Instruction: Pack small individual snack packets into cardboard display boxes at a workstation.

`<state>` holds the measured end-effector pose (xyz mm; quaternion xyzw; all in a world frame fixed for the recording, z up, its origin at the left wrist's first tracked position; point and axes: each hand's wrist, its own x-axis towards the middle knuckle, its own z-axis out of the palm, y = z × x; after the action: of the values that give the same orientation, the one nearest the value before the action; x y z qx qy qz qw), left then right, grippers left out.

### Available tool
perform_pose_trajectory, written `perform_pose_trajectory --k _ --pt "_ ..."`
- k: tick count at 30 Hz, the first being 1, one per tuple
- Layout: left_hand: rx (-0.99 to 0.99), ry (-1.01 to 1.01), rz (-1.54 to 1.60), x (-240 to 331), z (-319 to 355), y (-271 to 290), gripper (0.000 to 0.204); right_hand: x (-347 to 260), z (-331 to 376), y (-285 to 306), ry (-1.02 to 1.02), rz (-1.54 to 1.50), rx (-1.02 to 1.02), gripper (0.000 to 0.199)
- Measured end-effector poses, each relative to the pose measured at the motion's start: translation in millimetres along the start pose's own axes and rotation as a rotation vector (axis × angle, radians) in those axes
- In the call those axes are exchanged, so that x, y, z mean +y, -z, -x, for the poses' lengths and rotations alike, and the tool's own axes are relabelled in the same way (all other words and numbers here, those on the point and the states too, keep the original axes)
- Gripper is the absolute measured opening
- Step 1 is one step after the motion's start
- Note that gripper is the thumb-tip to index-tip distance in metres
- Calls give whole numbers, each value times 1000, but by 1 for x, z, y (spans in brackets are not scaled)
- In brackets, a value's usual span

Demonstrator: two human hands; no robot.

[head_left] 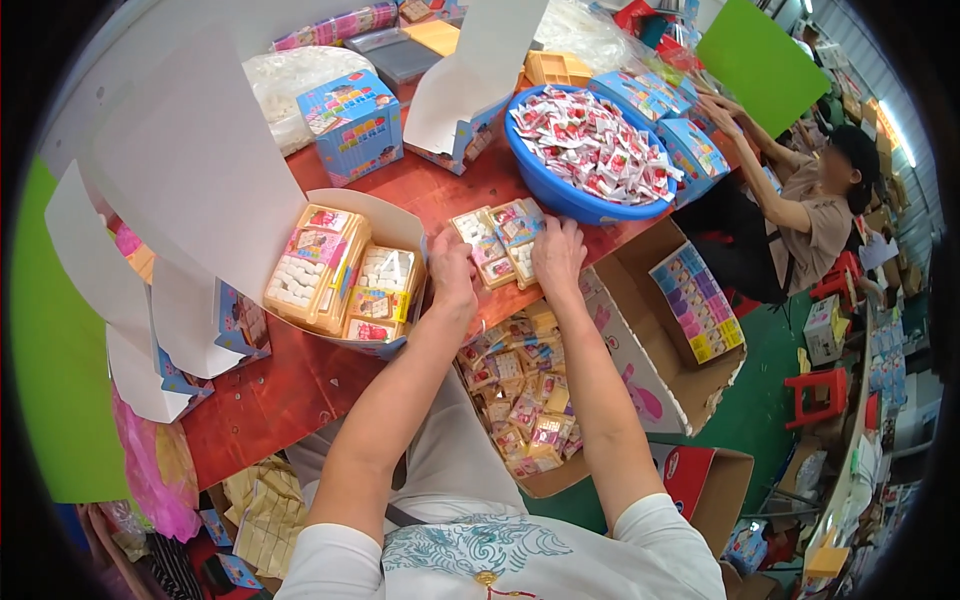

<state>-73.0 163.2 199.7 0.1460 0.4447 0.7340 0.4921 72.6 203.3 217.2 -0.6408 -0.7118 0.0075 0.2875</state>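
Two flat plastic candy packs lie side by side at the table's near edge, a left candy pack and a right candy pack, both with white sweets and printed labels. My left hand curls its fingers around the outer edge of the left one. Around the outer edge of the right one, the fingers of my right hand are closed. Just left of my left hand stands an open display box with its tall white lid up, holding several similar packs on edge.
A blue basin heaped with small wrapped sachets stands beyond my right hand. Below the table edge sits a carton of loose packs, beside another open carton. Blue boxes stand at the back. A co-worker sits at right.
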Motion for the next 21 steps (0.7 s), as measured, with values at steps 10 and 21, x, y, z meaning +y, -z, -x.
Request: perform_pose_trajectory --k 10,21 --pt "-208 -55 -55 64 75 -21 30 15 -1 38 109 -363 130 24" --pt "-416 610 -464 -33 203 126 29 218 328 -57 -508 97 -871 21"
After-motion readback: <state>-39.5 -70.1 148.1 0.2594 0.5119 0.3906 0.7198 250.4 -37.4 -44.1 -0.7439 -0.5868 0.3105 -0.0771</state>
